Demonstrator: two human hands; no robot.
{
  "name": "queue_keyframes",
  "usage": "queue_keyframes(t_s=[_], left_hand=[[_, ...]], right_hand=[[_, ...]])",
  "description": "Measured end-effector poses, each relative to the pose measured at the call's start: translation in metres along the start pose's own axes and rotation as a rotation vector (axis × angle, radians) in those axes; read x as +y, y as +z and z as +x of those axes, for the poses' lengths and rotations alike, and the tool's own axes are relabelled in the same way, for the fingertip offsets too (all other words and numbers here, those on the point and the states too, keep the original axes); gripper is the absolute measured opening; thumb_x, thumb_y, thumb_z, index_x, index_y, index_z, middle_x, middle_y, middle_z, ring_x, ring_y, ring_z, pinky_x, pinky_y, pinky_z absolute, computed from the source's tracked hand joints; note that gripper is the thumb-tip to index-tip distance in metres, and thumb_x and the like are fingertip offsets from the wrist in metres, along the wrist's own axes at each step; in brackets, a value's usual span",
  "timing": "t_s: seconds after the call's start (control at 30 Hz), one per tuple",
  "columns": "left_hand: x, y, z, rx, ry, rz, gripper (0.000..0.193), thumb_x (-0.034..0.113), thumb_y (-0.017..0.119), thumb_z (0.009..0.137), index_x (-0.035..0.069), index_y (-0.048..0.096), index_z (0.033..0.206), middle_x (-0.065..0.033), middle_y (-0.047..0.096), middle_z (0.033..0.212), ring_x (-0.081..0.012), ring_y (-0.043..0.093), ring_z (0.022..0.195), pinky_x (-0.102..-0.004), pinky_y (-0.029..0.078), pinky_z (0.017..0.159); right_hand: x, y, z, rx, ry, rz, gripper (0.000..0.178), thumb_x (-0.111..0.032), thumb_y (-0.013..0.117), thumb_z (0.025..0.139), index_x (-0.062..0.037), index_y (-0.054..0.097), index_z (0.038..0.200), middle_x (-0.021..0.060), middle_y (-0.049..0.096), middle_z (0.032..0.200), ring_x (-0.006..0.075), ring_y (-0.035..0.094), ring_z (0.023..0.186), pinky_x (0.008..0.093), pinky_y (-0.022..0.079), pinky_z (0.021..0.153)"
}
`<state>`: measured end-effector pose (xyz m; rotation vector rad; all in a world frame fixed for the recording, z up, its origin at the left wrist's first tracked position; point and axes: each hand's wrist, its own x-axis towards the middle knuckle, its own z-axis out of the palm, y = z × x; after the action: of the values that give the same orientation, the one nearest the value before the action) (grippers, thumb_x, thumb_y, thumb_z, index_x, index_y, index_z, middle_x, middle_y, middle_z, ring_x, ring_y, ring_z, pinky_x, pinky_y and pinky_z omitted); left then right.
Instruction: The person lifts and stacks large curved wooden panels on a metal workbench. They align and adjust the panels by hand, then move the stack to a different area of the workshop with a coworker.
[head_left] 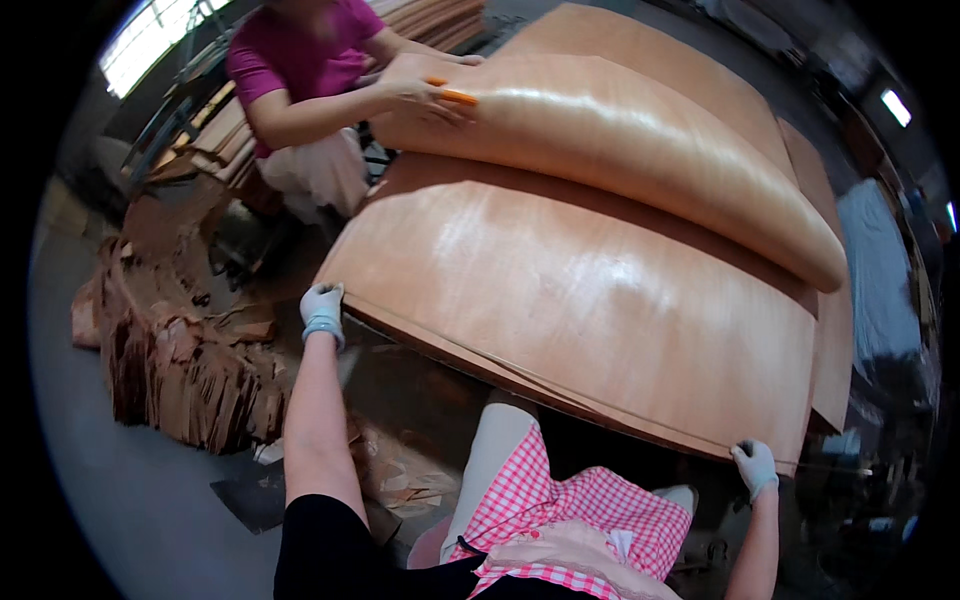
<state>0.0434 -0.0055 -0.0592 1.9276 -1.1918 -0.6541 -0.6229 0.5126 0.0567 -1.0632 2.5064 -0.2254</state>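
Observation:
A wide sheet of reddish-tan wood veneer [570,290] lies on the stack before me. My left hand [322,310], in a white glove, is closed on its near left corner. The gloved right hand [755,468] pinches the near right corner, thumb on top. A thin strip or layer edge shows along the near border between my hands. Farther back, another veneer sheet [620,125] curls over in a long roll across the stack. A co-worker's hand [435,98] rests on its left end with an orange-handled tool [458,97].
The co-worker in a purple shirt [300,60] is at the far left side of the stack. Torn veneer scraps [190,370] are heaped on the floor at left. Pale plastic sheeting [875,270] hangs at right. My checked apron [600,510] lies close under the near edge.

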Motion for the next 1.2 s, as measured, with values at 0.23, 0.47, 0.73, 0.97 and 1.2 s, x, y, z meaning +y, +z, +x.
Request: queue_keyframes(t_s=[0.23,0.47,0.73,0.97,1.2], left_hand=[[-0.010,-0.010,0.020,-0.140,-0.018,-0.105,0.019,0.006,0.066,0.080,0.002,0.066,0.098,-0.0044,0.066,0.087,-0.0140,0.057,0.076,-0.0297,0.049,0.071],[0.107,0.053,-0.123,0.142,0.620,0.311,0.063,0.021,0.067,0.083,-0.005,0.045,0.136,-0.0259,0.046,0.138,-0.0391,0.044,0.127,-0.0450,0.036,0.108],[0.202,0.206,-0.522,-0.815,1.208,0.378,0.086,0.045,0.064,0.081,-0.005,0.032,0.143,-0.0280,0.026,0.152,-0.0419,0.020,0.142,-0.0503,0.009,0.119],[0.196,0.223,-0.535,-0.852,1.140,0.552,0.093,0.045,0.069,0.078,-0.003,0.028,0.146,-0.0238,0.027,0.153,-0.0379,0.021,0.143,-0.0480,0.012,0.118],[0.190,0.223,-0.540,-0.841,1.163,0.557,0.090,0.044,0.071,0.076,-0.004,0.034,0.143,-0.0235,0.029,0.152,-0.0362,0.023,0.143,-0.0471,0.013,0.119]], right_hand=[[-0.007,0.029,0.029,-0.056,0.094,-0.172,0.048,-0.043,0.072,0.073,-0.0005,0.071,0.094,0.0240,0.068,0.094,0.0373,0.067,0.089,0.0423,0.052,0.079],[-0.020,0.031,0.043,-0.231,0.159,-0.049,0.049,-0.044,0.071,0.075,-0.0011,0.070,0.098,0.0230,0.068,0.101,0.0371,0.065,0.097,0.0436,0.050,0.087],[-0.018,0.028,0.031,-0.239,0.180,-0.027,0.045,-0.042,0.067,0.079,-0.0038,0.071,0.102,0.0210,0.067,0.106,0.0359,0.065,0.100,0.0443,0.052,0.087],[0.052,0.002,0.019,-0.160,0.066,0.149,0.034,-0.029,0.058,0.083,-0.0065,0.069,0.107,0.0204,0.067,0.106,0.0364,0.064,0.099,0.0443,0.050,0.087],[0.246,-0.061,0.005,0.010,0.364,-0.091,0.027,-0.026,0.060,0.087,-0.0125,0.070,0.107,0.0142,0.068,0.111,0.0323,0.064,0.103,0.0428,0.051,0.089]])
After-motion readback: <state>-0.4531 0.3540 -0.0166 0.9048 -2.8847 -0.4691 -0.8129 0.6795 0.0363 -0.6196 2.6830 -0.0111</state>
